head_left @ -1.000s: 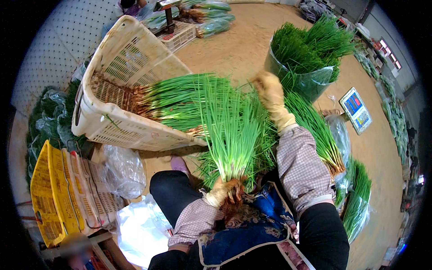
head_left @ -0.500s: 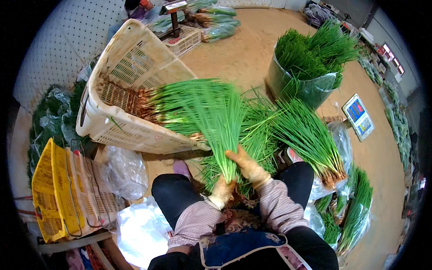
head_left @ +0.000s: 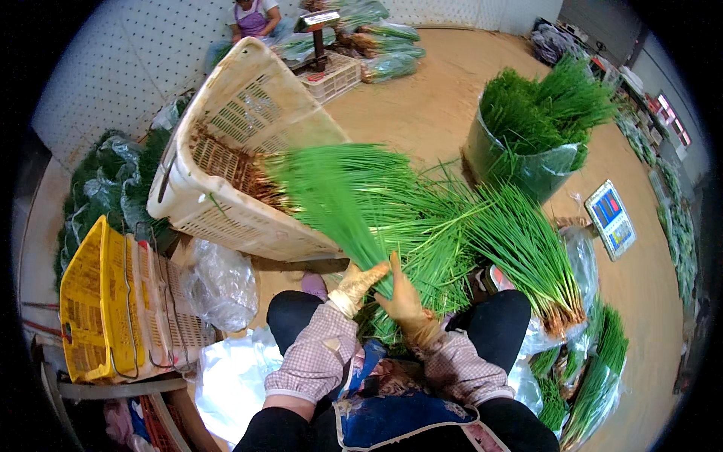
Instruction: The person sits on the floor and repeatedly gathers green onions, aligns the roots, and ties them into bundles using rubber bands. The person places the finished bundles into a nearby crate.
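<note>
Both hands wear pale yellow gloves. My left hand (head_left: pixel 354 288) grips a bunch of green onions (head_left: pixel 339 226) that leans up and left, its leaves blurred by motion. My right hand (head_left: pixel 407 305) is just right of the bunch's lower end, its fingers apart. Behind the held bunch, more green onions (head_left: pixel 376 173) lie with brown roots inside a tilted white plastic basket (head_left: pixel 226 218). Loose leaves (head_left: pixel 437 256) lie heaped between my knees. Another bunch (head_left: pixel 520 241) lies at the right, roots toward me, on clear plastic.
A green-filled tub (head_left: pixel 520 173), a scale display (head_left: pixel 610 218) and bagged bunches (head_left: pixel 602 377) are at right. Yellow crates (head_left: pixel 94 301), clear plastic (head_left: pixel 218 286) and white bags (head_left: pixel 233 384) are at left. A co-worker (head_left: pixel 248 19) sits beside a platform scale (head_left: pixel 316 22) at the back.
My right hand came down from the upper right to beside the held bunch. The bunch in my left hand went from upright to leaning up-left over the basket. The view shifted slightly.
</note>
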### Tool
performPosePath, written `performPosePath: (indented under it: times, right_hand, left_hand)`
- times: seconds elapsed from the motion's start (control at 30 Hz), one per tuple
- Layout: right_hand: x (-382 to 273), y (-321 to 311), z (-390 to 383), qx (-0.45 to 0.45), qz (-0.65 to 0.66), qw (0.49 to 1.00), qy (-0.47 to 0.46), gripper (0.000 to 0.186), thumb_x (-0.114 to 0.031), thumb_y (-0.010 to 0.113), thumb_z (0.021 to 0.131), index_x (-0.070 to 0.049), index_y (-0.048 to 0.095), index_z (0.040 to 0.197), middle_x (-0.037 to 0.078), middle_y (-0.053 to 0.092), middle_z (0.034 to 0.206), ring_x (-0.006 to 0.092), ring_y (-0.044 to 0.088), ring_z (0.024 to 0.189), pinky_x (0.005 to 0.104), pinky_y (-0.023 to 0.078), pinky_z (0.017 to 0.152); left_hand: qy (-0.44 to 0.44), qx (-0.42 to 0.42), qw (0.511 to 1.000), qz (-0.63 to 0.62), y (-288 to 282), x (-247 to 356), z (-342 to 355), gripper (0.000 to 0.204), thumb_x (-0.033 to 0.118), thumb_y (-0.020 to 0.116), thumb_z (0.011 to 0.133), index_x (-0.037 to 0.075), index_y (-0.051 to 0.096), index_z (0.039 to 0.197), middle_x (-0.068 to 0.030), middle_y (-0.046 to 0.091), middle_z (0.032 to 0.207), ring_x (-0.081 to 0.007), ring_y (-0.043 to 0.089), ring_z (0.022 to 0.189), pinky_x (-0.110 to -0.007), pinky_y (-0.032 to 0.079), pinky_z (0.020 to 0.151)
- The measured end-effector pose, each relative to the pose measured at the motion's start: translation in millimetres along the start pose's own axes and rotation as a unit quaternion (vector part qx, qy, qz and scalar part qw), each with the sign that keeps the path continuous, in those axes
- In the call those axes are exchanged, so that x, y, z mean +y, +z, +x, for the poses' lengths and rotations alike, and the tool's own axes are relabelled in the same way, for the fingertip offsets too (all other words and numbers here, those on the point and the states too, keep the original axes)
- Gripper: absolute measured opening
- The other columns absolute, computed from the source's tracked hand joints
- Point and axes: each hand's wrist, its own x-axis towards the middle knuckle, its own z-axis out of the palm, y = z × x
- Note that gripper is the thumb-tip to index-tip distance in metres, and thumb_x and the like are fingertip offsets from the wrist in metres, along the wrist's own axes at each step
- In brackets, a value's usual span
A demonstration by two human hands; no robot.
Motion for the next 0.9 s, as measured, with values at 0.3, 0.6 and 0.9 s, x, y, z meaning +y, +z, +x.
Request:
performPosePath:
  times: [0.3,0.6,0.9]
  right_hand:
    - [15.3,33.4,-31.8,-0.007,-0.041,0.991,-0.125,0.107,-0.037,0.076,0.064,0.003,0.014,0.141,0.014,0.054,0.08,0.0302,0.056,0.065,0.0373,0.047,0.057]
    - [-9.0,-76.0,32.8,0.136,0.18,0.965,-0.136,0.028,-0.001,0.052,0.085,0.0,0.055,0.113,0.012,0.063,0.097,0.0187,0.061,0.087,0.0271,0.049,0.076]
    - [-30.0,-128.4,61.7,0.154,0.202,0.96,-0.118,0.04,-0.006,0.056,0.085,-0.005,0.049,0.125,0.004,0.06,0.082,0.012,0.056,0.07,0.0263,0.047,0.062]
  left_hand:
    - [0.062,-0.028,0.991,-0.119,9.5,41.0,-11.5,0.044,0.01,0.066,0.081,-0.004,0.05,0.119,-0.0137,0.065,0.09,-0.0206,0.064,0.079,-0.03,0.053,0.072]
    - [-0.029,-0.164,0.985,-0.05,-9.2,24.2,-9.5,0.047,0.023,0.068,0.082,-0.007,0.053,0.115,-0.0092,0.062,0.077,-0.0169,0.059,0.068,-0.028,0.049,0.062]
    - [-0.066,-0.2,0.978,-0.008,3.7,2.8,-14.6,0.05,0.027,0.067,0.082,-0.008,0.053,0.115,-0.0096,0.062,0.077,-0.0184,0.057,0.066,-0.029,0.044,0.062]
